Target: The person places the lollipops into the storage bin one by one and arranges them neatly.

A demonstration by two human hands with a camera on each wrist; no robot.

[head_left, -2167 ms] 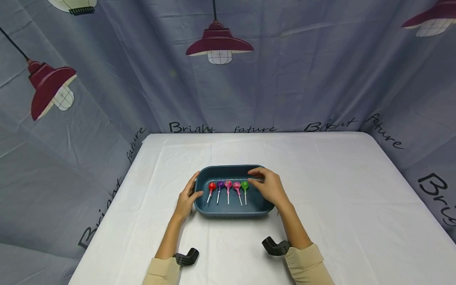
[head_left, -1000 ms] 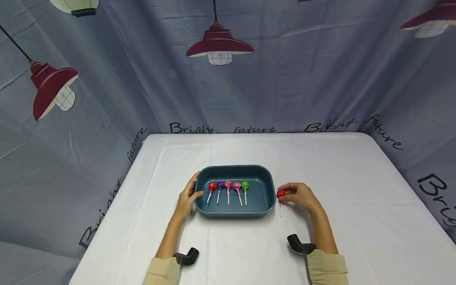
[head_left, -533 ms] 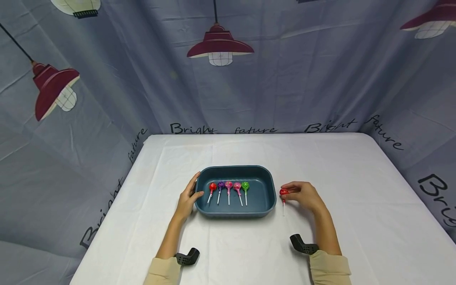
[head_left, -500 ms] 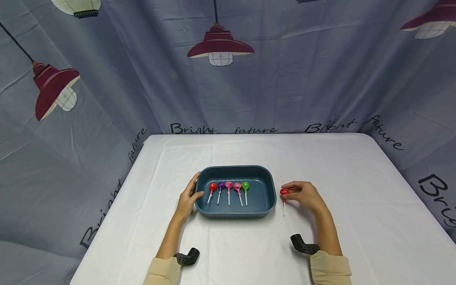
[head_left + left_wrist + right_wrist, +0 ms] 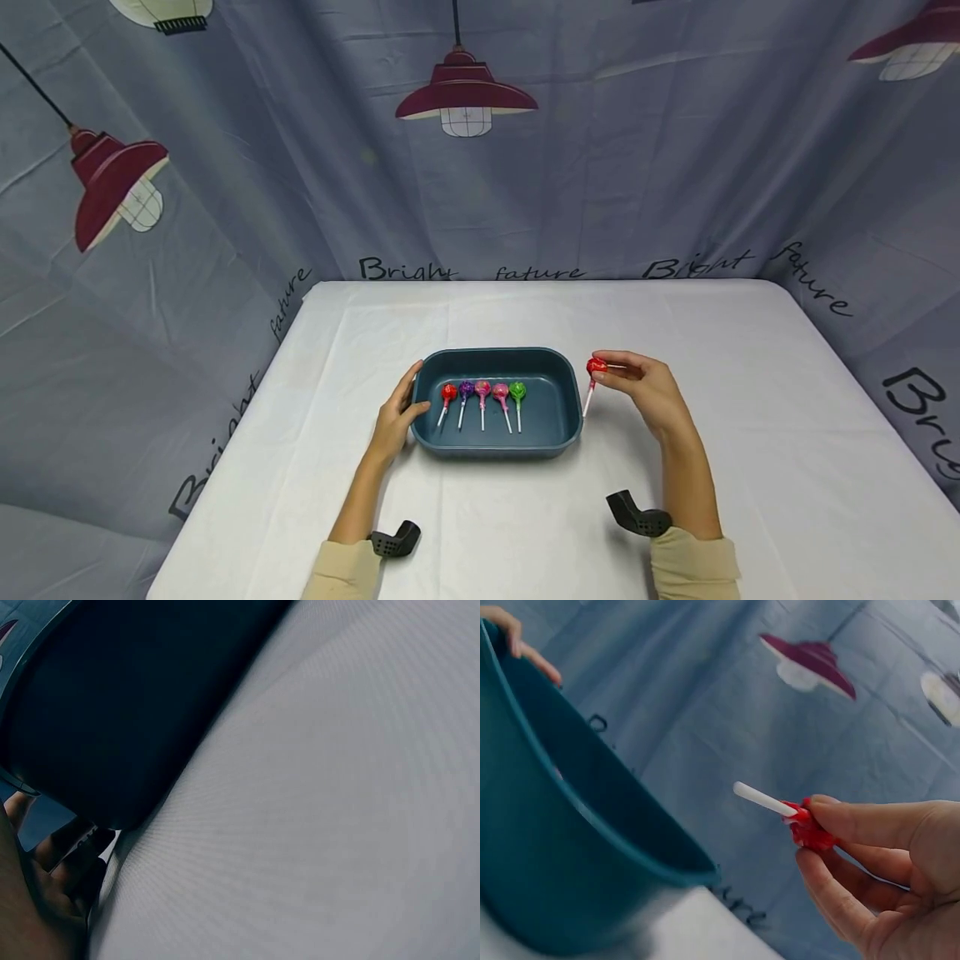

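A dark teal tray [image 5: 491, 454] stands on the white table. My left hand [image 5: 392, 425] grips its left end, the thumb over the rim and the fingers along the outer wall; the left wrist view shows the fingers [image 5: 75, 859] partly hidden in shadow. Inside lie several lollipops in a row: a red one [image 5: 448, 392], a purple one [image 5: 467, 389], two pink ones and a green one [image 5: 517, 390]. Just off the tray's right rim, my right hand [image 5: 648, 390] pinches another red lollipop [image 5: 810, 829] by its wrapped head, raised from the table, its white stick pointing down.
The white cloth-covered table [image 5: 675, 333] reaches beyond the tray on every side. A grey-blue curtain [image 5: 570, 167] printed with lamps hangs behind and at both sides. Black wrist mounts [image 5: 639, 514] sit on both forearms.
My right hand left the tray's inside, took hold of a red lollipop on the table right of the tray, and has now raised it. The left hand stays on the tray.
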